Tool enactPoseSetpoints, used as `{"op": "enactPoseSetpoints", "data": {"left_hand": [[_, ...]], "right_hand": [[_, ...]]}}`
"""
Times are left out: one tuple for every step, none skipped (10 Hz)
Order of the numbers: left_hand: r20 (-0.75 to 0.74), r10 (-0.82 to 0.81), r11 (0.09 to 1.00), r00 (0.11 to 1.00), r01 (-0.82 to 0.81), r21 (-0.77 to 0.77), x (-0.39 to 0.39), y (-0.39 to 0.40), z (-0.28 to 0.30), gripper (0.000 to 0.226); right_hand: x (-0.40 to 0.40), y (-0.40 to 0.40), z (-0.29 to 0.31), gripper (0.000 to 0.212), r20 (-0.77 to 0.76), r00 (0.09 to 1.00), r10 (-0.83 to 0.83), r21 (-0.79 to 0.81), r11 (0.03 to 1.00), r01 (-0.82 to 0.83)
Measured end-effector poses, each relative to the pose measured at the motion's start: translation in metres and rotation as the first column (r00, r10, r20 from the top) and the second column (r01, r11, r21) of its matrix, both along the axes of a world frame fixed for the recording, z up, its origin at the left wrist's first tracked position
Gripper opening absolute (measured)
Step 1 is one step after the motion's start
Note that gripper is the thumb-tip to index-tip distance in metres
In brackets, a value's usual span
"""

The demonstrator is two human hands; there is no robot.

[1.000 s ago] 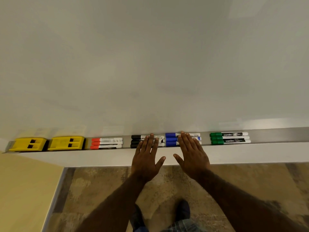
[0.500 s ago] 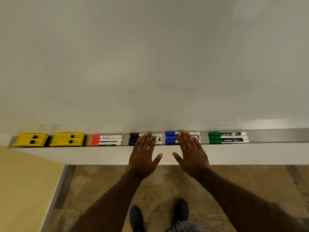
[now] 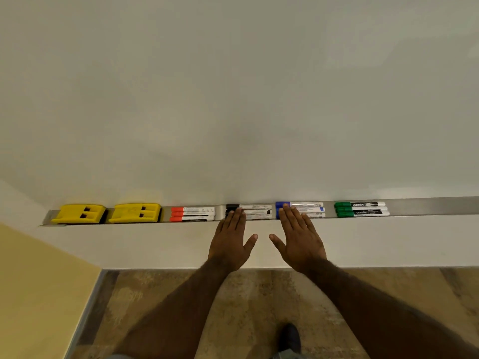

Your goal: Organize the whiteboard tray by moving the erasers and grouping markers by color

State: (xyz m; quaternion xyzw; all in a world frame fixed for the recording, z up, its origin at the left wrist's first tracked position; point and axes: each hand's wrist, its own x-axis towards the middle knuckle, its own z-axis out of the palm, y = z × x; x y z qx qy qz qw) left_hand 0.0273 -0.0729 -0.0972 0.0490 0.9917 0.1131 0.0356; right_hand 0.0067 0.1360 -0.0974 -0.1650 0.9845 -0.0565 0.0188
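Observation:
A metal whiteboard tray [image 3: 427, 206] runs along the bottom of the board. At its left end sit two yellow erasers [image 3: 77, 214] [image 3: 134, 213] side by side. To their right lie three red markers [image 3: 193, 214], then the black markers [image 3: 255, 211], the blue markers [image 3: 309, 210] and three green markers [image 3: 361, 209], each colour in its own stack. My left hand [image 3: 232, 242] is flat and open, fingertips over the black caps. My right hand [image 3: 298, 238] is flat and open, fingertips over the blue caps. Neither hand holds anything.
The white board [image 3: 233, 99] fills the view above the tray. Below the tray is a white wall band [image 3: 388, 242], then patterned brown floor [image 3: 259, 307] with my shoe [image 3: 290, 339]. A yellow wall [image 3: 33, 294] stands at the left.
Both hands have stayed flat on the black and blue markers and slid slightly back toward me. The view has shifted a little; the markers and erasers lie where they were.

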Motion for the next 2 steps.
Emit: {"op": "enactPoseSetpoints", "data": {"left_hand": [[-0.052, 0.006, 1.000, 0.999, -0.005, 0.029, 0.009, -0.020, 0.019, 0.073], [-0.112, 0.010, 0.999, 0.994, -0.004, 0.051, 0.016, -0.038, 0.039, 0.072]], "right_hand": [[0.010, -0.020, 0.018, 0.081, -0.032, 0.999, -0.008, -0.019, 1.000, 0.007], [0.020, -0.040, 0.034, 0.079, -0.086, 0.996, -0.020, -0.027, 0.999, 0.018]]}}
